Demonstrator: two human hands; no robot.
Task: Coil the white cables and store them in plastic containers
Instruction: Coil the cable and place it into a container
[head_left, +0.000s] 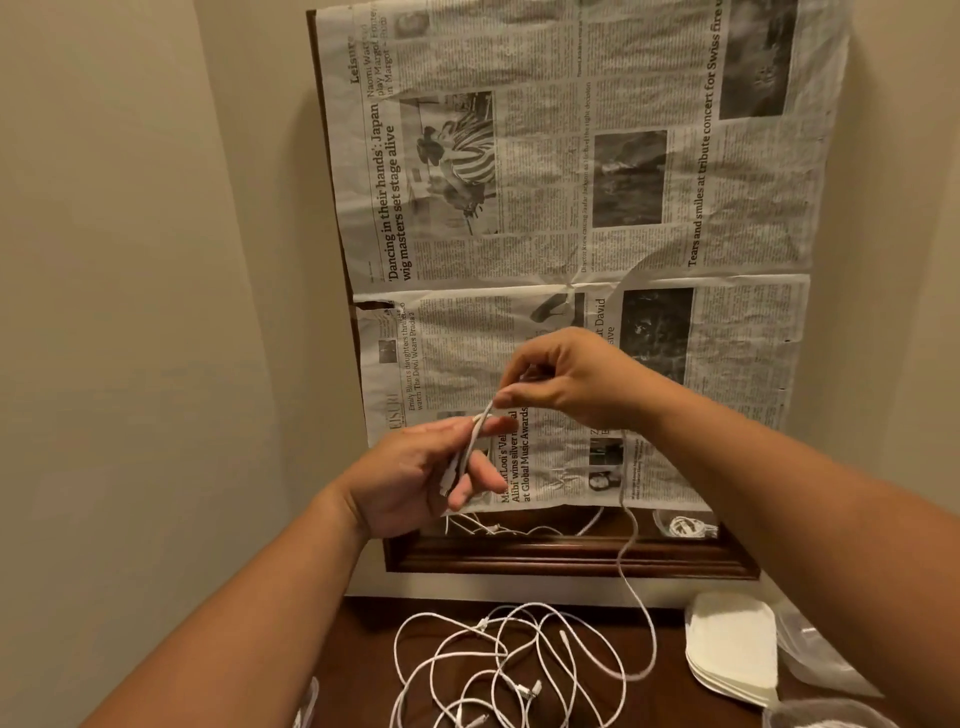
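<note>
My right hand is raised in front of the newspaper, its grip narrow: thumb and fingertips pinch the white cable. From that pinch the cable runs down and to the left into my left hand, which is lower and nearer to me with the palm turned inward. There a few strands lie side by side across the fingers. They pass between the upper fingers and the lower ones, and one plug end sticks out near the base of the fingers. I cannot tell whether the strands go all the way round the fingers. The left grip is loose, the fingers only lightly bent, yet it holds the bundle.

The free length of the same cable drops from under my right hand, hangs past the dark wooden frame and lands on the table. It joins the loose cables, a tangle of white loops and plugs lying well below both hands. To the right of the tangle sits a stack of white lids, with clear plastic just beside it. The rim of a clear container shows at the bottom right edge.
</note>
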